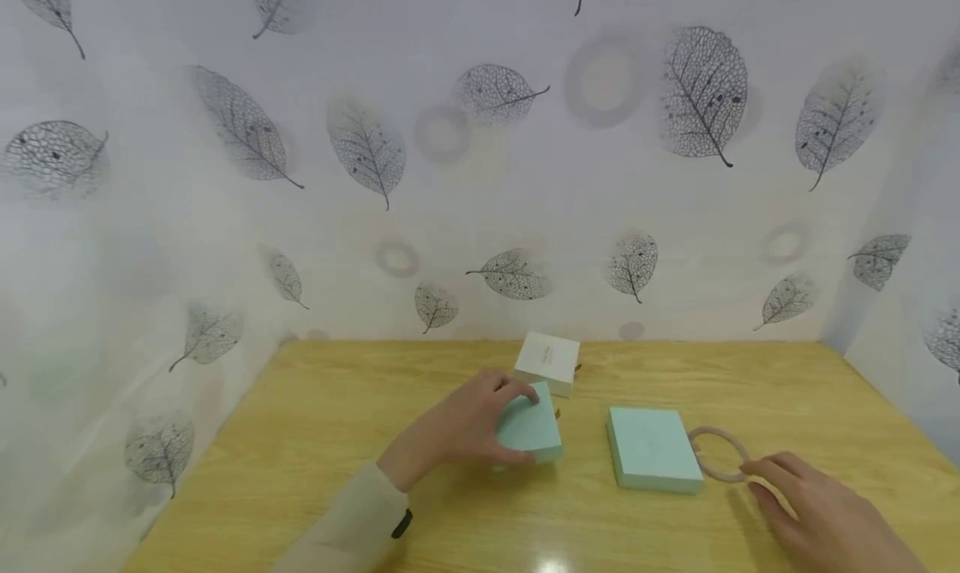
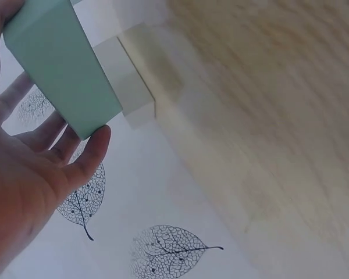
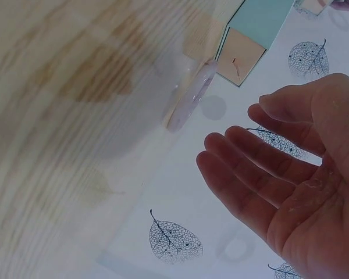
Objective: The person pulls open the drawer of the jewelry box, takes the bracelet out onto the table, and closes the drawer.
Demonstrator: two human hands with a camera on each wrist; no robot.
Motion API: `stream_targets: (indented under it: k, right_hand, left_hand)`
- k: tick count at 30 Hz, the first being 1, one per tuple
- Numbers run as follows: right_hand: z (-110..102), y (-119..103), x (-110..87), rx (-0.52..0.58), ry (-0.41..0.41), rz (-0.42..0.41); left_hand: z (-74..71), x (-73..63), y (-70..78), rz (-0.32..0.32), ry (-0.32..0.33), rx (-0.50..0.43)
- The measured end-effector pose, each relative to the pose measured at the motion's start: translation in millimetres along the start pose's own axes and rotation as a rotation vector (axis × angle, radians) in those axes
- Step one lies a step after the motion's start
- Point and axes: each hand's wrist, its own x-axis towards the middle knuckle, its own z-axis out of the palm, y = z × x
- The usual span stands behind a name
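My left hand (image 1: pixel 468 427) grips a small mint-green box (image 1: pixel 528 427) by its edges, thumb on the near side and fingers on the far side. In the left wrist view this box (image 2: pixel 58 64) is in the hand, overlapping a white box (image 2: pixel 128 87). A second mint-green box (image 1: pixel 652 448) lies on the table between the hands. Beside its right edge is a pale pinkish bangle (image 1: pixel 712 430). My right hand (image 1: pixel 817 506) has its fingertips right at the bangle's rim in the head view. The right wrist view shows its fingers relaxed, with the bangle (image 3: pixel 192 96) beyond them.
The white box (image 1: pixel 547 361) with small lettering and a brown tab lies behind the held box. A light wooden table (image 1: pixel 315 440) carries everything. Leaf-patterned white cloth (image 1: pixel 480 190) rises behind the table and along both sides.
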Motion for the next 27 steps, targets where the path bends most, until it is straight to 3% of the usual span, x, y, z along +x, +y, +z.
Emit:
stream_targets:
  k: [7,17,27]
  right_hand:
    - [3.4,0.9,-1.5,-0.012,-0.016,-0.007]
    - [3.1,-6.6,2.0,-0.011,-0.015,-0.024]
    - [5.0,-24.8,9.9,0.036,0.08,-0.162]
  left_hand:
    - [3.0,-16.0,-4.7,0.003,-0.029,0.051]
    - [1.1,-36.5,-12.6,-0.034,-0.041,0.021]
    - [3.1,-55.0,-19.0,-0.074,-0.079,0.01]
